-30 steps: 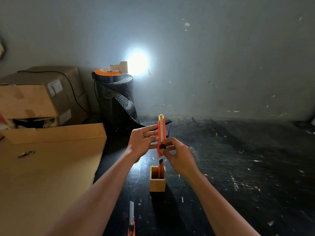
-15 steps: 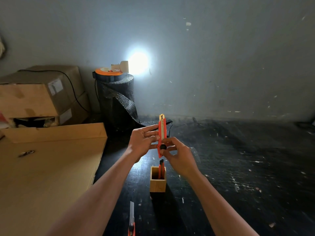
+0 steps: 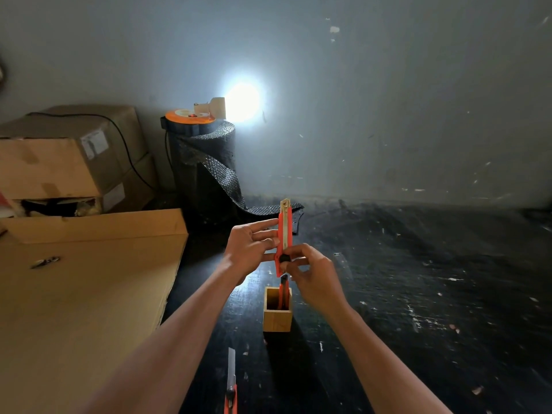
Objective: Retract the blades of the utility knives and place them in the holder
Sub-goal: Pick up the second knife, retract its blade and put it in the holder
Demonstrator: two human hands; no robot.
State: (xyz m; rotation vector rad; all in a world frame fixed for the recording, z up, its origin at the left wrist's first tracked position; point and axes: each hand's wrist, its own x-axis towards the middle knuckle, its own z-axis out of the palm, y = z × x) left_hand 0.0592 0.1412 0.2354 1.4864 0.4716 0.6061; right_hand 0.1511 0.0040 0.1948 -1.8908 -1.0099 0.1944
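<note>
I hold an orange utility knife [image 3: 283,231] upright above the table, its tip up, with only a short bit of blade showing at the top. My left hand [image 3: 251,246] pinches its body from the left. My right hand [image 3: 310,273] grips its lower end, thumb by the black slider knob. Just below stands a small wooden holder [image 3: 277,316] with one orange knife [image 3: 283,291] standing in it. Another orange knife [image 3: 231,383] lies on the dark table near the bottom edge, its blade extended away from me.
A large flat cardboard sheet [image 3: 83,294] covers the table's left side. Behind it are stacked cardboard boxes [image 3: 68,156]. A roll of black bubble wrap [image 3: 203,171] with an orange reel on top stands at the back. A bright lamp glares on the wall.
Both hands and the held knife have stayed almost still; only my fingers shifted slightly on the knife.
</note>
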